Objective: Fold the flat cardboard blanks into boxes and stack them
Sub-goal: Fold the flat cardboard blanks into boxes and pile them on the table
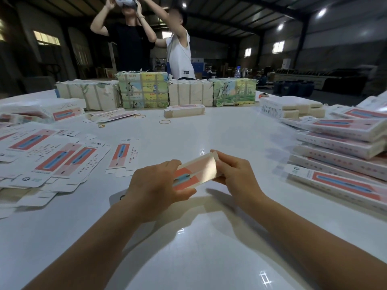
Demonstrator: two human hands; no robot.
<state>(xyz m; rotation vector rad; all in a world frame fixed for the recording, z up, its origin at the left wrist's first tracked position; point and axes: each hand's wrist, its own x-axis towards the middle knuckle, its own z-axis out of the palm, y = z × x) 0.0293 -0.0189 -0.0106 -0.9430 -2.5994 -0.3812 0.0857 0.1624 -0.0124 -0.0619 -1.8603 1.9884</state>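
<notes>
A half-formed box point(193, 172) is held above the table point(209, 248), gripped by the left hand point(155, 185), its far end pinched by the right hand point(234, 172). Stack point(339, 155) is sat to the box's right, so nearer the right hand.

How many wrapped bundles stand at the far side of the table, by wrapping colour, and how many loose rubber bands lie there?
Plain white paper-wrapped bundles: 2
Colourful picture-printed paper-wrapped bundles: 2
Thin yellow rubber bands: 3
Total: 7
</notes>
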